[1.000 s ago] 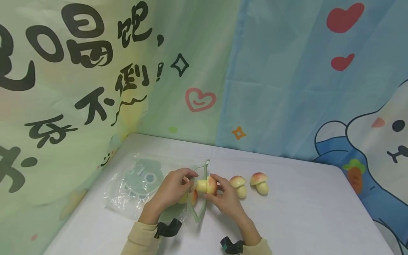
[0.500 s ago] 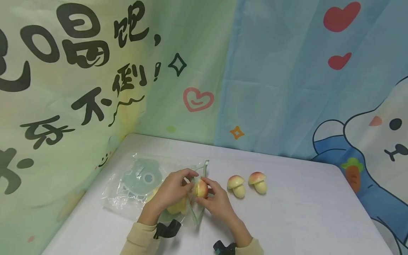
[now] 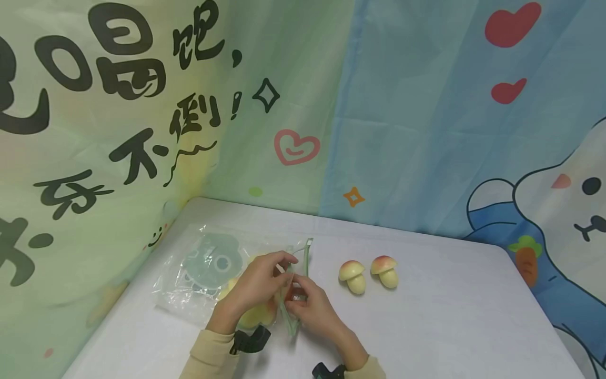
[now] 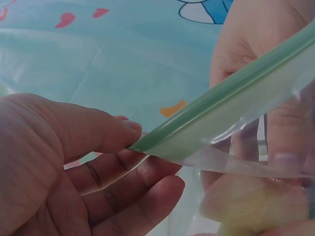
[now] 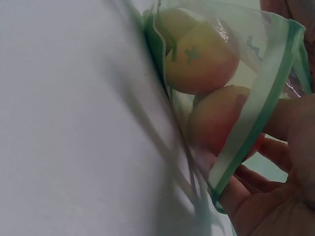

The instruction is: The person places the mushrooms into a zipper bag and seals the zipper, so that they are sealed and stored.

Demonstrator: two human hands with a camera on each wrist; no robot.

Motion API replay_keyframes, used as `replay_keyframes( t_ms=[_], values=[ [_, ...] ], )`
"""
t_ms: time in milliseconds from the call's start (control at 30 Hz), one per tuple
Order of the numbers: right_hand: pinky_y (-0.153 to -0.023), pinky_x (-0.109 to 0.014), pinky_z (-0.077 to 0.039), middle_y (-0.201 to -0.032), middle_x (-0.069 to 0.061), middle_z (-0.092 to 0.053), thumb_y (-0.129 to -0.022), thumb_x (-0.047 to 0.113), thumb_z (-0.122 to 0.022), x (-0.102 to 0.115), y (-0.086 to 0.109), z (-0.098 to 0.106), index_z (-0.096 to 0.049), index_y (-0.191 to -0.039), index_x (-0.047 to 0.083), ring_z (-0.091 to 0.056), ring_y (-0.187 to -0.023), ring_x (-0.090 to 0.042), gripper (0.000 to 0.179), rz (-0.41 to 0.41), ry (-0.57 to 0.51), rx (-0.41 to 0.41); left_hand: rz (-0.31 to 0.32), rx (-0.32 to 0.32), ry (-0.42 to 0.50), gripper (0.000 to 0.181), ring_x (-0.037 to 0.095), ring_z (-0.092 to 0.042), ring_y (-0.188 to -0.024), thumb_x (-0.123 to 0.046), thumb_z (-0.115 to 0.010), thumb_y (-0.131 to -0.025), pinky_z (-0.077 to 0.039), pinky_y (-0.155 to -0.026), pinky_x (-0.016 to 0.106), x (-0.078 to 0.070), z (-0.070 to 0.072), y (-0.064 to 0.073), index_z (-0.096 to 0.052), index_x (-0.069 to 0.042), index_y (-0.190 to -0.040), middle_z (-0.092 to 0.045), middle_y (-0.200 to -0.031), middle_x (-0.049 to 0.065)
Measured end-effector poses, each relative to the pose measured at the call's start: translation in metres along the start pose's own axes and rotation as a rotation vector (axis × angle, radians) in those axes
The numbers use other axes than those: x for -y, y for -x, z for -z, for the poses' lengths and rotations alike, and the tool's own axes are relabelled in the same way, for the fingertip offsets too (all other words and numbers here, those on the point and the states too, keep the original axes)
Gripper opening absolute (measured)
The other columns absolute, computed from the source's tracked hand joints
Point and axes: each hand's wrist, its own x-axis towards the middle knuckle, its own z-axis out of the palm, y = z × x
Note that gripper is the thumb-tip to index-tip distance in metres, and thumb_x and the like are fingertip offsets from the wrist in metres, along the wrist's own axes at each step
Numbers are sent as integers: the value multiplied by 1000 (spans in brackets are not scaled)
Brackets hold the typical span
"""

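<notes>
Green rim (image 4: 221,96) of the clear bag (image 3: 175,297) is pinched by the left hand (image 3: 262,279); inside its mouth, the right hand (image 3: 317,310) grips a mushroom (image 5: 216,123) by the cap. Best, probably, to keep the mouth wide and release low. Against the earlier frame, that cap sits deeper. Two loose mushrooms (image 3: 352,276) lie beyond.

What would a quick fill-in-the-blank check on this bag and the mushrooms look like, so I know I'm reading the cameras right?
1. The left hand pinches the clear bag by its ____-coloured edge.
2. Outside the bag, exactly ____ mushrooms lie on the table.
3. In the head view, those mushrooms lie to the ____ of the right hand.
4. The hand reaching into the bag's mouth is the person's ____ one.

Missing words: green; two; right; right.
</notes>
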Motion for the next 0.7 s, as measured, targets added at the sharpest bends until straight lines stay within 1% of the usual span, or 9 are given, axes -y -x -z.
replay_keyframes(
  t_ms=[67, 133, 300, 400, 533, 600, 700],
  values=[
    [-85, -24, -53, -128, -20, -52, -85, -10, -62, 10, 2, 0, -46, -140, 2, -59, -114, -39, 58, -5, -3, 6, -2, 5, -1, 26, 8, -62, -74, -7, -66, -90, -49, -60, 26, 0, 0, 0, -66, -14, -115, -66, -94, -3],
    [-85, -24, -53, -130, -21, -52, -85, -11, -62, 10, 2, -1, -45, -141, 3, -59, -115, -38, 60, -20, -12, 13, -5, 5, -3, 27, 8, -61, -74, -6, -66, -90, -49, -60, 26, 1, -1, -1, -66, -13, -115, -67, -94, -4],
    [-88, -25, -52, -139, -17, -48, -88, -4, -65, -15, -3, -5, -41, -146, 12, -57, -120, -34, 66, -36, -48, 45, -11, -2, -2, 27, 8, -61, -73, -5, -65, -89, -49, -60, 26, 3, -2, 0, -66, -14, -115, -66, -94, -4],
    [-89, -27, -52, -143, -18, -45, -89, 2, -67, -17, -3, 0, -41, -146, 11, -55, -122, -37, 64, -34, -65, 40, -11, 1, 5, 26, 8, -62, -72, -5, -64, -90, -49, -57, 26, 3, -2, 1, -66, -13, -115, -66, -94, -2],
    [-90, -29, -52, -146, -19, -43, -89, 6, -70, -17, -2, 13, -44, -143, 7, -52, -124, -41, 60, -34, -58, -27, 4, 15, 26, 26, 8, -62, -69, -4, -62, -92, -49, -51, 26, 2, -1, 1, -65, -12, -116, -66, -97, 1],
    [-90, -30, -52, -145, -18, -45, -88, 5, -71, -17, -2, 20, -47, -141, 5, -53, -123, -41, 59, -31, -50, -73, 10, 18, 29, 26, 9, -61, -69, -4, -62, -92, -50, -51, 26, 2, 0, 1, -65, -12, -117, -66, -98, 2],
    [-90, -33, -53, -141, -15, -50, -86, 4, -72, -16, -1, 32, -51, -138, 6, -54, -121, -40, 56, -39, -45, -145, 17, 16, 27, 26, 9, -61, -72, -7, -63, -93, -51, -54, 25, 1, 0, 1, -65, -14, -117, -66, -99, 1]
  ],
)
